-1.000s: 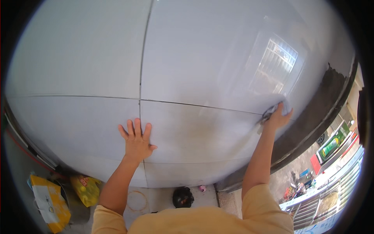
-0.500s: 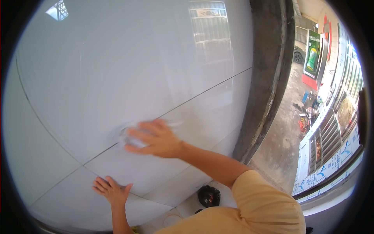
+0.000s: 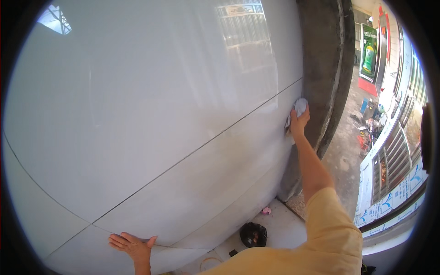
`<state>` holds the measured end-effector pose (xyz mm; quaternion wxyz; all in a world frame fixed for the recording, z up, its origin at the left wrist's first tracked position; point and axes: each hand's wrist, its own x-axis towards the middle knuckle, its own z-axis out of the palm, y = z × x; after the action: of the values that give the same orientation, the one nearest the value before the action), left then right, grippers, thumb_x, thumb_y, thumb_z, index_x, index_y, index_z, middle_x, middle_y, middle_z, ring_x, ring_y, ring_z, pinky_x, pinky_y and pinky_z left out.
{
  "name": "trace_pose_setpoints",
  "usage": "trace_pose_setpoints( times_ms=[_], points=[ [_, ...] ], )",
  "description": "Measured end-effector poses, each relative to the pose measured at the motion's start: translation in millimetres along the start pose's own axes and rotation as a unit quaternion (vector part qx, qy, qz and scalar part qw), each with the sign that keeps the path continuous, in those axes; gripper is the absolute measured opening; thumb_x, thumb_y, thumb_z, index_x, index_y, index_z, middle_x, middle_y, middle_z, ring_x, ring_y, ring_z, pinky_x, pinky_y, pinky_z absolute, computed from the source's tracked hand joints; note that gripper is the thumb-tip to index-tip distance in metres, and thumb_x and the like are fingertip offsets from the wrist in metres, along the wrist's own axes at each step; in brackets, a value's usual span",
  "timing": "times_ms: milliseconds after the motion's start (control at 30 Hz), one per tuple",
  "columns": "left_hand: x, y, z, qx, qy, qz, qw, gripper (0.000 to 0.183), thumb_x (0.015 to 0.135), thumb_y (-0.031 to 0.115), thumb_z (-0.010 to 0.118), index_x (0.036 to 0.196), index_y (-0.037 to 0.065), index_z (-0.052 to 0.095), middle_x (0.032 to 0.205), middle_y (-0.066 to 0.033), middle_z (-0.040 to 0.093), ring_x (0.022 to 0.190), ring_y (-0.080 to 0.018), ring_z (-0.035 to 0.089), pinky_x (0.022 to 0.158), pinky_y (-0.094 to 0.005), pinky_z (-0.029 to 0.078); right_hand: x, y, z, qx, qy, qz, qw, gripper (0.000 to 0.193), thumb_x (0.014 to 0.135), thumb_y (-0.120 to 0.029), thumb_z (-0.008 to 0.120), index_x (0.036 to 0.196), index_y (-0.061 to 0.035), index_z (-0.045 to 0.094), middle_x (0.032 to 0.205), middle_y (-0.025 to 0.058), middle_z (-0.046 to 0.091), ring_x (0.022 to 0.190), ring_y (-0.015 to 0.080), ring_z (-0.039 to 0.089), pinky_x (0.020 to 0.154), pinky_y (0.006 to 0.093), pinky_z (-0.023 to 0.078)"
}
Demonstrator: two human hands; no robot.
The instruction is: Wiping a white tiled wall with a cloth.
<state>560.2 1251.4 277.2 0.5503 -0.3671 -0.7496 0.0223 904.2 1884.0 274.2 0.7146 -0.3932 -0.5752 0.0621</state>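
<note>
Wiping the tile wall point(image 3: 160, 114) at its right edge, I grip the cloth point(image 3: 299, 107) in my right hand point(image 3: 298, 121) and should press evenly along the joint, bracing my open left hand point(image 3: 133, 245) flat on the lower tiles.

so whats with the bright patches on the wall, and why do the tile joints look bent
Head view: the glossy white tiled wall mirrors daylight and a grille-like pattern near the top, washing out detail there; the fisheye lens bends the straight tile joints toward the dark round rim; the right hand pressing a cloth and the flat left hand look fairly sharp.
</note>
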Motion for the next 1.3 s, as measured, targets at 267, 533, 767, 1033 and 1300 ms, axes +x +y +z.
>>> trace_pose_setpoints(
  times_ms=[267,533,767,1033,1300],
  points=[
    [-0.2,0.4,-2.9,-0.002,-0.024,-0.010,1.000,0.120,0.072,0.084,0.035,0.145,-0.002,-0.007,0.147,-0.0344,-0.009,0.137,-0.0484,-0.009,0.106,-0.0647,-0.001,-100.6,-68.3,-4.6,-0.020,-0.038,0.058,0.997,0.071,0.081,-0.020,0.064,0.141,-0.0048,0.027,0.134,0.0303,0.030,0.119,0.0442,0.035,0.103,0.0491,0.027],
    [-5.7,-0.5,-3.0,0.009,-0.052,-0.001,0.999,0.126,0.069,0.086,0.038,0.144,-0.003,-0.010,0.146,-0.0349,-0.011,0.136,-0.0506,-0.010,0.104,-0.0672,-0.001,1.2,-46.0,-7.1,0.003,-0.031,0.194,0.980,0.067,0.082,-0.027,0.062,0.139,-0.0120,0.031,0.129,0.0274,0.035,0.117,0.0426,0.038,0.096,0.0483,0.036],
    [0.0,5.4,-2.5,0.017,-0.052,-0.006,0.999,0.126,0.069,0.087,0.034,0.143,-0.005,-0.009,0.146,-0.0353,-0.011,0.136,-0.0507,-0.008,0.105,-0.0668,0.002,-12.3,-130.7,3.0,-0.041,0.031,0.091,0.995,0.068,0.078,-0.027,0.065,0.137,-0.0115,0.036,0.126,0.0255,0.041,0.114,0.0435,0.041,0.094,0.0508,0.035],
    [1.6,4.4,-8.9,0.028,-0.059,0.003,0.998,0.128,0.068,0.086,0.038,0.143,-0.005,-0.011,0.144,-0.0388,-0.009,0.136,-0.0531,-0.004,0.105,-0.0664,0.005,-153.6,-329.7,-21.3,0.119,-0.114,-0.516,0.841,0.042,0.076,-0.015,0.059,0.113,-0.0326,0.053,0.129,0.0070,0.046,0.099,0.0260,0.048,0.069,0.0397,0.045],
    [0.7,4.1,-11.0,0.064,-0.031,0.018,0.997,0.129,0.067,0.089,0.033,0.143,-0.008,-0.008,0.145,-0.0380,-0.008,0.136,-0.0514,-0.004,0.106,-0.0641,0.004,-8.2,-198.4,4.9,0.059,-0.052,-0.259,0.963,0.064,0.067,-0.009,0.074,0.126,-0.0171,0.050,0.127,0.0198,0.045,0.115,0.0394,0.043,0.095,0.0449,0.037]
  ],
)
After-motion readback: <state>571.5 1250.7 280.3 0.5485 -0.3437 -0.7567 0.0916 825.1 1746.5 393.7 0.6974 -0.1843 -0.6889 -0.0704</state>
